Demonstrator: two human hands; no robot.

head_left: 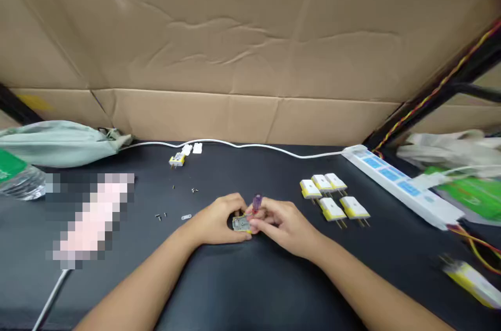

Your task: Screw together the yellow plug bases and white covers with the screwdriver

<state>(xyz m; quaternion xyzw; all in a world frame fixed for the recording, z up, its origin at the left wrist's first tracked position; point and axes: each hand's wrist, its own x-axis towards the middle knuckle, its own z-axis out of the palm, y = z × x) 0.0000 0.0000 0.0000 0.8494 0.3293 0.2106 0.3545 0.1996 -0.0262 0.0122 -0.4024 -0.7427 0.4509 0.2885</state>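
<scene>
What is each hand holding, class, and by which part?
The left hand grips a small plug part by its side; the right hand pinches a purple-handled tool low on its handle.

Soft, even overhead light fills the scene, casting faint shadows on the dark desk (242, 279). Edges look blurred and stretched, and a pixelated patch (90, 219) masks the left side.

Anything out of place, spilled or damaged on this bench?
Mostly tidy. Tiny dark screws and a small metal plate lie scattered loose on the black table, left of the hands. One white-and-yellow plug sits apart near the white cable, away from the grouped five.
</scene>
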